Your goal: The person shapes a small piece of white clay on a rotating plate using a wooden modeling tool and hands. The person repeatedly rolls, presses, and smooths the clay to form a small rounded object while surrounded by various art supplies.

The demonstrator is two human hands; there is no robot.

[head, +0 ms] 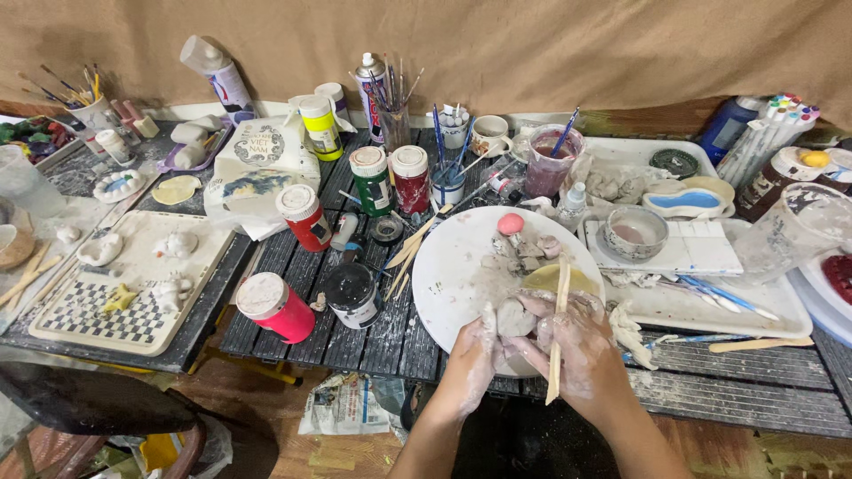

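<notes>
Left hand point(475, 350): cupping the clay lump point(515, 317)
Right hand point(581, 350): gripping the wooden stick point(558, 328)
Risk: stick may gouge soft clay

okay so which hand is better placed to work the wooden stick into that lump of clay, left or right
Right, probably. The right hand already grips the wooden stick, with the clay lump just beside it. The left hand cups the lump, steadying it.
</notes>
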